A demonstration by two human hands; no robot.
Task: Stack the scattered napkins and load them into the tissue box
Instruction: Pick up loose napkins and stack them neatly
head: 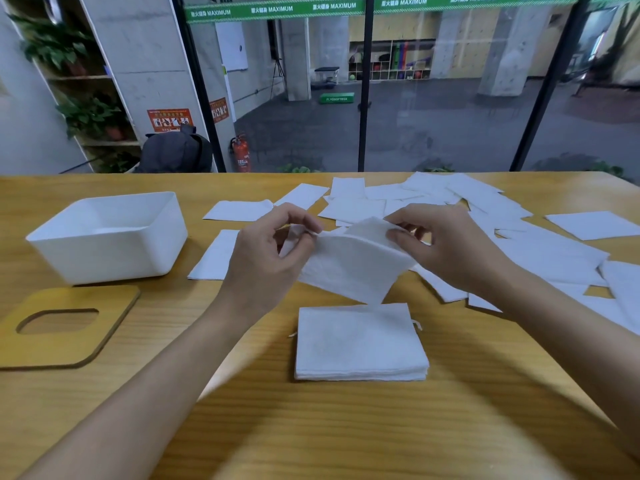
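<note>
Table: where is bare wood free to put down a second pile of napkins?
Bare wood lies along the near edge of the table, in front of the napkin stack, and left of it toward the wooden lid. A strip is also free behind the tissue box. The far right is crowded with scattered napkins.

We sit at a wooden table (311, 427) against a glass wall that looks into a gym; a green banner (273, 9) reading MAXIMUM runs along the top of the glass; beyond it we see a dark floor (433, 129), concrete pillars (509, 46), a green soft box (336, 98), and cubby shelves (389, 60) stocked with balls and rolled mats; a fire extinguisher (241, 152) stands by the frame.
</note>
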